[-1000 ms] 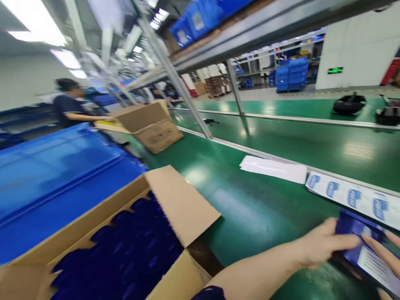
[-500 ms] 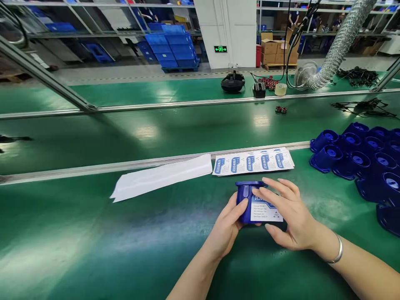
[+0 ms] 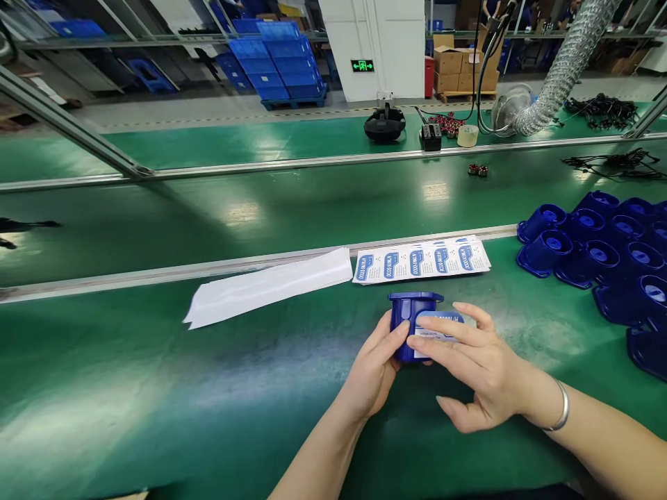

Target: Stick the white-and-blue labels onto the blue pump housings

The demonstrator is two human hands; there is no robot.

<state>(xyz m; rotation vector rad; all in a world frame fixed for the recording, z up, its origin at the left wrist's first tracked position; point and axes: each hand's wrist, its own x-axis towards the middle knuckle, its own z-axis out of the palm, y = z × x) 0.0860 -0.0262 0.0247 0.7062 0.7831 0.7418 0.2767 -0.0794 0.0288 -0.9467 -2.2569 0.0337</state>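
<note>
A dark blue plastic housing [image 3: 409,305] with a flanged top is held up above the green bench by my left hand [image 3: 372,371], its thumb on the near side. A white and blue printed label [image 3: 440,319] lies against the housing's side, its right end reaching past the body. My right hand [image 3: 484,368] has its fingers stretched out flat over the label, the thumb spread apart below; its fingertips touch the label's left part and hide some of the print. A silver bangle circles the right wrist.
Beyond the housing lie sheets of printed labels [image 3: 422,260] and, to their left, white paper strips [image 3: 271,288]. Several blue housings [image 3: 599,253] stand at the right. A metal rail [image 3: 292,164] crosses the bench, with a tape roll [image 3: 467,135] and a flexible duct [image 3: 563,76] behind it.
My right hand's fingers have moved left and down across the label, covering more of its print. The thumb has dropped further from the housing. The view has tilted slightly downward.
</note>
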